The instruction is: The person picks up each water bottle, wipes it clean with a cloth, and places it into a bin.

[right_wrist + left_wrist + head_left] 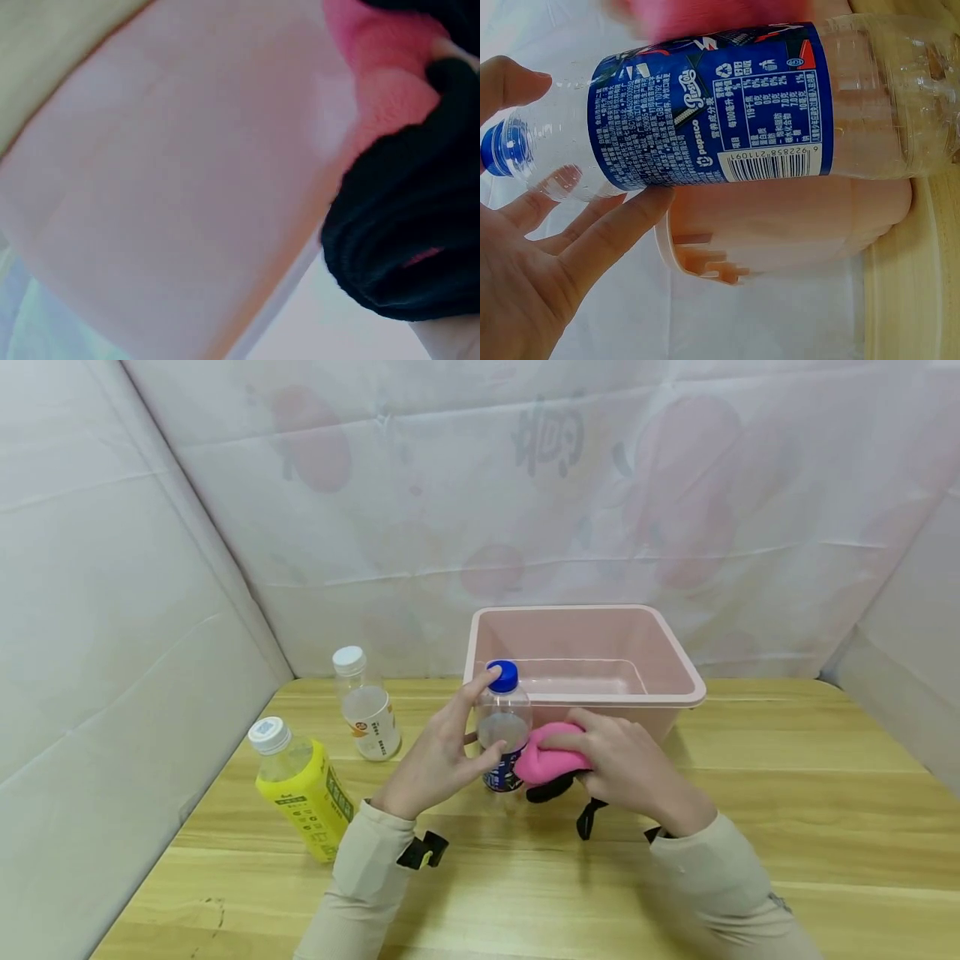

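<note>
A clear plastic bottle (504,771) with a blue cap and blue label stands upright on the table, in front of the pink bin. My left hand (442,756) holds it near the top, index finger by the cap. In the left wrist view, its thumb and fingers lie around the bottle's shoulder (562,142). My right hand (626,764) grips a fuzzy pink and black cloth item (551,756) against or close beside the bottle's right side. The right wrist view shows its bunched black part (397,217); most of that hand is hidden there.
Behind the hands sits a pink plastic bin (585,700). To the left stand a clear bottle with a white cap (372,722) and a yellow-wrapped bottle (311,797). White sheeting (420,510) encloses the back and sides of the wooden table (795,843).
</note>
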Motion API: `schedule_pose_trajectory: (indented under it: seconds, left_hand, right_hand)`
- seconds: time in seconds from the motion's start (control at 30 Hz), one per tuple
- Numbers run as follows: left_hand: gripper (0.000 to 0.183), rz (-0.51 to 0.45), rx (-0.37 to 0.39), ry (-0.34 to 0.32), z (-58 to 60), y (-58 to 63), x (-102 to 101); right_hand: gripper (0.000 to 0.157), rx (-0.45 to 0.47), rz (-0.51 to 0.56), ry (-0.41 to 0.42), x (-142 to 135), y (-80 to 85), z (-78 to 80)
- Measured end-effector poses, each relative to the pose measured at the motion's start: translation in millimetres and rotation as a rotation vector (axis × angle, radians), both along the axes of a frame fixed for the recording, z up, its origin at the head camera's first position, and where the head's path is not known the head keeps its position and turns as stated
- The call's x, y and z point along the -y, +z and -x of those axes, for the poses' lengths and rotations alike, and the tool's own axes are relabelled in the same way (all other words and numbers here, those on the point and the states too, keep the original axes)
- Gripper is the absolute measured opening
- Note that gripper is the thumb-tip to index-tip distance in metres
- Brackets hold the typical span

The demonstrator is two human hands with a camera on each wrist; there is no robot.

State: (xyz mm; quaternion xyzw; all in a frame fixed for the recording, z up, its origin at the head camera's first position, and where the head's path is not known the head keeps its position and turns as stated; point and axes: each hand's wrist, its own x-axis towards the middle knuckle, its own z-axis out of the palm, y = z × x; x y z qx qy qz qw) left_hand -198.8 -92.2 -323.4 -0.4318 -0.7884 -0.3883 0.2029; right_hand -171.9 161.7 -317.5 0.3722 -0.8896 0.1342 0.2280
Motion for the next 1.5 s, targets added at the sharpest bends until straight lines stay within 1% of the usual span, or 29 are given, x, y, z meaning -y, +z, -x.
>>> schedule_pose_trajectory:
  seconds: [0.17, 0.2, 0.3, 0.4, 0.47, 0.57, 0.67, 0.77, 0.9, 1.03, 1.13, 1.2, 1.3, 1.37, 1.5]
  left_hand:
    - [0.081, -0.013, 0.039, -0.015, -0.4, -0.1, 0.0]
    - [0.081, -0.016, 0.047, -0.019, -0.3, -0.1, 0.0]
    - [0.082, -0.016, 0.043, -0.026, 0.3, 0.3, -0.6]
    - [0.082, -0.010, 0.016, -0.028, 0.7, 1.1, -1.4]
    - [0.082, -0.010, 0.007, -0.031, 1.0, 1.3, -2.0]
    - [0.081, -0.012, 0.007, -0.031, 1.3, 1.0, -2.5]
    - [0.081, -0.016, 0.032, -0.036, 0.7, 1.0, -2.7]
    - [0.082, -0.022, 0.061, -0.042, -0.3, 1.2, -2.6]
    - [0.083, -0.024, 0.073, -0.042, -0.7, 0.9, -2.1]
    - [0.083, -0.016, 0.046, -0.027, 0.0, -0.3, -1.4]
    - [0.082, -0.015, 0.035, -0.022, 0.2, -0.6, -1.3]
    - [0.082, -0.016, 0.035, -0.021, 0.2, -0.5, -1.4]
    - [0.082, -0.015, 0.037, -0.020, 0.0, -0.3, -1.5]
    - [0.082, -0.013, 0.030, -0.014, 0.2, -0.7, -1.6]
    - [0.082, -0.010, 0.012, -0.009, -0.1, -0.2, -1.9]
  right_hand:
    - [0.063, -0.197, 0.139, 0.018, -2.6, 7.1, -1.0]
    - [0.063, -0.227, 0.173, 0.024, -3.2, 8.4, -1.0]
    - [0.062, -0.278, 0.289, 0.057, -4.1, 12.1, -0.2]
    - [0.057, -0.260, 0.401, 0.096, -4.3, 15.3, 0.0]
    - [0.054, -0.245, 0.445, 0.110, -3.9, 16.5, -0.2]
    - [0.051, -0.225, 0.471, 0.115, -3.3, 17.0, -0.8]
    - [0.054, -0.243, 0.465, 0.110, -2.6, 15.9, 0.1]
    - [0.059, -0.259, 0.416, 0.097, -3.3, 14.4, 0.7]
    - [0.062, -0.275, 0.290, 0.059, -5.4, 10.9, 1.1]
    - [0.053, -0.258, 0.157, 0.033, -6.4, 7.2, 1.7]
    - [0.047, -0.237, 0.049, 0.043, -5.0, 3.6, 3.4]
    - [0.045, -0.224, -0.019, 0.053, -3.2, 0.4, 5.0]
    - [0.046, -0.176, -0.099, 0.050, -0.2, -5.7, 6.6]
    - [0.045, -0.123, -0.143, 0.031, 1.7, -10.3, 6.9]
    - [0.038, -0.007, -0.241, -0.014, 6.2, -21.1, 7.3]
